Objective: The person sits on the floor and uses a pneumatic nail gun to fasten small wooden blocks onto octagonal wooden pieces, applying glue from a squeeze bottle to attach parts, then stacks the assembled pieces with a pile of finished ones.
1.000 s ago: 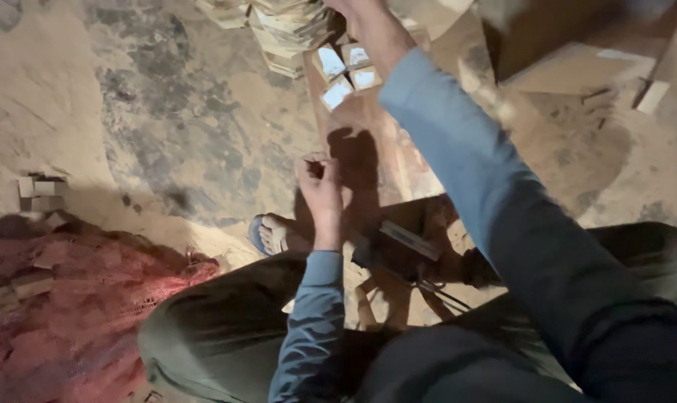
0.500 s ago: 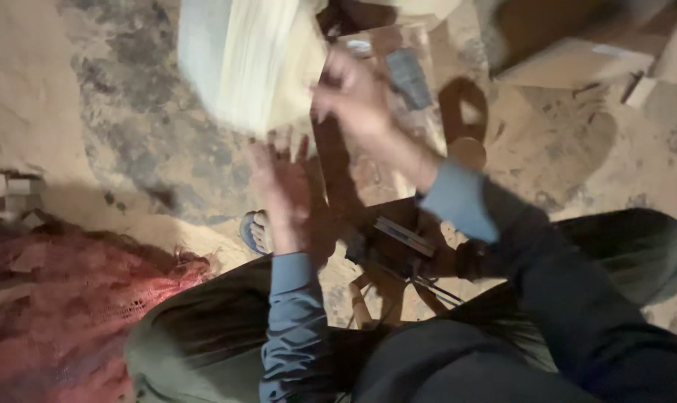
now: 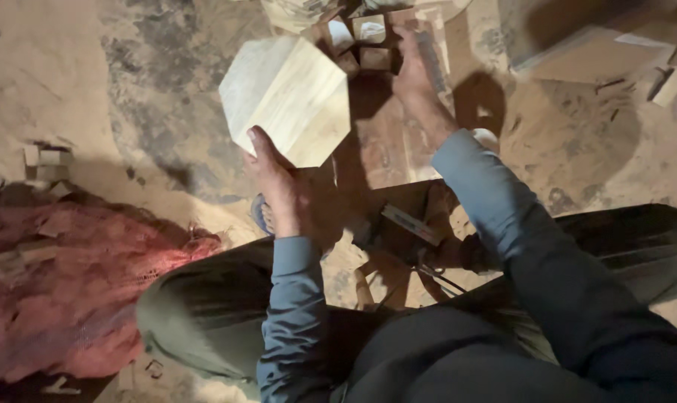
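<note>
Left hand grasps the lower edge of an octagonal wooden board — right hand, fingers extended and holding nothing, touches small wooden blocks just beyond its fingertips.

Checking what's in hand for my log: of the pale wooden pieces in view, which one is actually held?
The large pale octagonal wooden board, gripped at its lower edge by the left hand; the small wooden blocks lie beyond, by the right hand.

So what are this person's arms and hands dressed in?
Both arms wear long blue-grey fabric sleeves that end at the wrists in plain cuffs. The left hand and right hand are bare, with no gloves; no rings or watch can be made out in the dim light.
</note>
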